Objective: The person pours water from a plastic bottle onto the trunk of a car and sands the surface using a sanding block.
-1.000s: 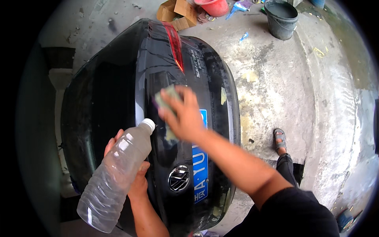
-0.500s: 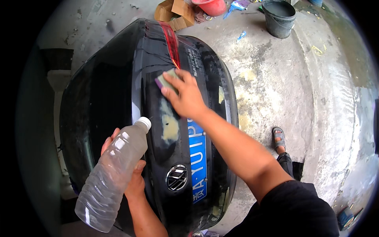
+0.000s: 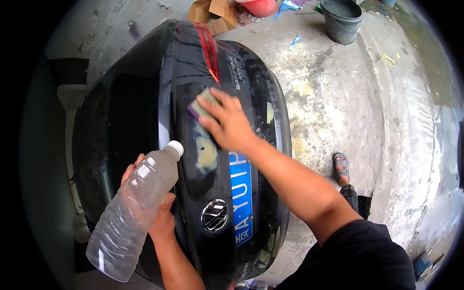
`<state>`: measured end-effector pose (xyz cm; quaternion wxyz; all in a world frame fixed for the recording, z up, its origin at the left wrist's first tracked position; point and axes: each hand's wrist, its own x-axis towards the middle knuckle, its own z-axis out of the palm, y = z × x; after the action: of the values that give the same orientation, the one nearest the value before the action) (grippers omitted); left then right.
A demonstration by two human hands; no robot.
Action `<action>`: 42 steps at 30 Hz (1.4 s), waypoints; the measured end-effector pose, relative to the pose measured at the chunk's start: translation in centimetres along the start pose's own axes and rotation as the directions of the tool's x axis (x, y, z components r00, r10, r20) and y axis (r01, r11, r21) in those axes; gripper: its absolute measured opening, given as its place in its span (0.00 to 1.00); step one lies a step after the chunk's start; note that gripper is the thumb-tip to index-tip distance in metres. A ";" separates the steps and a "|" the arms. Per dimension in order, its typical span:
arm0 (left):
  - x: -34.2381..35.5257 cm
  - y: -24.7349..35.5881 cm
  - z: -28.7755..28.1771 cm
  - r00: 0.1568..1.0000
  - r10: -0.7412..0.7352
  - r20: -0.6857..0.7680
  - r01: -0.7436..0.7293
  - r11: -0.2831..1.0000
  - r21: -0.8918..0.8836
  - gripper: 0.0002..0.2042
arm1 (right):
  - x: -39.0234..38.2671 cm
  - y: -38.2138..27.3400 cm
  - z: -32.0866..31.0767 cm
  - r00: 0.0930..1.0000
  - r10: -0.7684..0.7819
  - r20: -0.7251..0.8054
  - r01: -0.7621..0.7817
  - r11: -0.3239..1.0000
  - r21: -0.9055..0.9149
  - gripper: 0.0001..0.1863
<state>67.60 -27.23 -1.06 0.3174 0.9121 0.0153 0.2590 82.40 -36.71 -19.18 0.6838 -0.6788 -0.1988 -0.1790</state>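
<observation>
The rear of a black car [image 3: 193, 186] lies below me, its trunk lid wet and scuffed. My right hand [image 3: 229, 121] presses a sanding block [image 3: 197, 107], greenish with a purple edge, flat on the lid near the red tail light [image 3: 207, 50]. Just nearer to me is a pale filler patch [image 3: 207, 153] with a dark spot in it. My left hand [image 3: 163, 220] is wrapped round a clear ribbed plastic bottle [image 3: 130, 212], tilted with its white cap [image 3: 175, 147] toward the patch. The bottle hides part of that hand's fingers.
A blue licence plate [image 3: 240, 195] and a round chrome emblem [image 3: 215, 215] sit on the car's rear. Beyond the car are a cardboard box [image 3: 212, 14], a red basin [image 3: 259, 7] and a dark bucket [image 3: 341, 24]. A sandalled foot [image 3: 341, 166] stands on stained concrete at right.
My right hand and the sanding block have slid a little nearer to me, toward the filler patch. The bottle in my left hand has shifted slightly left.
</observation>
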 end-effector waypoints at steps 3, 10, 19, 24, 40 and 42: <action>-0.6 -0.5 -0.7 0.999 -0.019 -0.034 0.020 1.000 0.022 0.52 | -10.3 -3.5 -0.7 0.995 -0.031 0.100 0.020 0.994 0.108 0.31; -0.3 0.3 -0.1 0.999 -0.013 -0.034 0.015 0.999 0.049 0.53 | -2.7 0.5 -0.3 0.993 0.105 -0.047 -0.106 0.994 -0.015 0.26; -1.1 -0.5 -0.9 0.997 -0.044 -0.071 0.048 0.998 0.052 0.55 | -13.6 -3.8 -1.2 0.988 0.099 0.122 -0.103 0.994 0.023 0.30; -0.5 -0.1 -0.4 0.999 -0.024 -0.041 0.027 0.997 0.069 0.55 | -2.8 1.6 -0.4 0.987 0.154 -0.051 -0.155 0.988 -0.011 0.26; -0.9 -0.5 -1.0 0.997 -0.041 -0.059 0.046 0.996 0.082 0.53 | -12.1 -2.4 -1.2 0.988 -0.101 0.114 0.088 0.990 0.114 0.31; -1.1 -0.3 -1.1 0.997 -0.037 -0.067 0.042 0.995 0.086 0.53 | -14.3 -3.6 -1.7 0.985 -0.099 0.139 0.081 0.988 0.130 0.31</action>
<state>66.17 -26.53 -1.01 0.2816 0.9157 0.0551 0.2815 68.37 -38.78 -23.43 0.6995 -0.6367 -0.2890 -0.1474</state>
